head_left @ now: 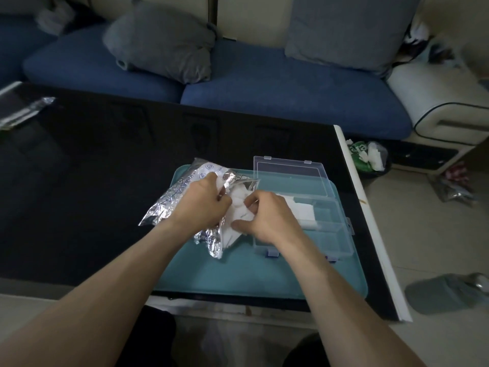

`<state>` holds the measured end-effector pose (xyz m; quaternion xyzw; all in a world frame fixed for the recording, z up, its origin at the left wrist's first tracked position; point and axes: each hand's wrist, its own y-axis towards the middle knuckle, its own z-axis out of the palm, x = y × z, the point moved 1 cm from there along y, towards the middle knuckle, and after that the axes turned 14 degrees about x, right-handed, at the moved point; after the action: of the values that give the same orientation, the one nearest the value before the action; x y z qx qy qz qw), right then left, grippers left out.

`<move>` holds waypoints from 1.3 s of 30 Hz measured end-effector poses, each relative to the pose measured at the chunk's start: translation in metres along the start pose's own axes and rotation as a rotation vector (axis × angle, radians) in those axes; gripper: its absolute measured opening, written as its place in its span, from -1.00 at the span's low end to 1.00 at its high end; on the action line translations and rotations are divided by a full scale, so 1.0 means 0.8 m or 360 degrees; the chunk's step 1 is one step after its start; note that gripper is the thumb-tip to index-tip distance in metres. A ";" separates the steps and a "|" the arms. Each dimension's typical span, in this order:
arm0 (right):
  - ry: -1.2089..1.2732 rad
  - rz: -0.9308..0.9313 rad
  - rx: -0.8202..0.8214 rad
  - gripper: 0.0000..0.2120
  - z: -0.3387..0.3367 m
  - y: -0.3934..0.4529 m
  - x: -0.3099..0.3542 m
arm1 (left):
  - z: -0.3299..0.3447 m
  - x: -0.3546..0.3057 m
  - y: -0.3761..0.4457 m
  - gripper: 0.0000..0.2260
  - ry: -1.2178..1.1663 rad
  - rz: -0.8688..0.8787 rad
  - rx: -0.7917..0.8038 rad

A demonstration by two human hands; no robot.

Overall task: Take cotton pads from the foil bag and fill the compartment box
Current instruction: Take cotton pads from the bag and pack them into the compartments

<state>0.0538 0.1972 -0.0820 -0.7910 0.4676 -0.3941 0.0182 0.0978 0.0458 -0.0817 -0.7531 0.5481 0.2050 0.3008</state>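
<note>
A crinkled silver foil bag (pixel 164 205) lies on the left part of a teal tray (pixel 238 274). My left hand (pixel 202 202) grips the bag's open mouth. White cotton pads (pixel 238 205) bulge from the opening, and my right hand (pixel 267 215) pinches them. A clear plastic compartment box (pixel 325 231) sits on the tray's right side with its lid (pixel 288 173) swung back. White pads (pixel 301 207) lie in its far compartment; the near compartments show only the teal beneath.
The tray rests on a glossy black table (pixel 92 168) with a white right edge. Another foil packet (pixel 23 109) lies at the far left. A blue sofa with grey cushions (pixel 164 41) stands behind. A bin (pixel 370 160) and slippers (pixel 444 292) are on the floor at right.
</note>
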 end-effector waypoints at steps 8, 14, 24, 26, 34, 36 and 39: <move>0.0669 -0.0105 -0.0079 -0.81 0.001 0.003 0.000 | 0.001 0.000 0.003 -0.72 0.0007 0.0025 -0.0013; 0.1069 -0.0129 -0.0092 -0.87 -0.016 -0.005 -0.004 | -0.001 0.006 0.006 -0.62 0.0203 -0.0059 -0.0067; 0.1252 -0.0149 -0.0368 -0.85 -0.067 -0.030 -0.035 | -0.004 -0.024 -0.010 -0.53 -0.0088 0.0174 -0.0264; 0.1351 -0.0256 -0.0290 -0.85 -0.073 -0.035 -0.036 | -0.006 -0.036 -0.015 -0.52 -0.0748 0.0240 0.0020; 0.1012 -0.0465 0.0059 -0.82 -0.069 -0.053 -0.031 | 0.007 -0.043 -0.029 -0.48 -0.1271 0.0383 0.0938; 0.0951 -0.0423 -0.0011 -0.78 -0.066 -0.053 -0.031 | 0.008 -0.039 -0.029 -0.63 -0.1178 0.0422 0.0800; 0.1008 -0.0328 -0.0139 -0.76 -0.070 -0.054 -0.036 | 0.006 -0.034 -0.027 -0.75 -0.1243 0.0333 0.0697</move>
<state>0.0416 0.2625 -0.0437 -0.6724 0.3840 -0.5997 -0.2018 0.1100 0.0731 -0.0628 -0.4786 0.4972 0.3822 0.6145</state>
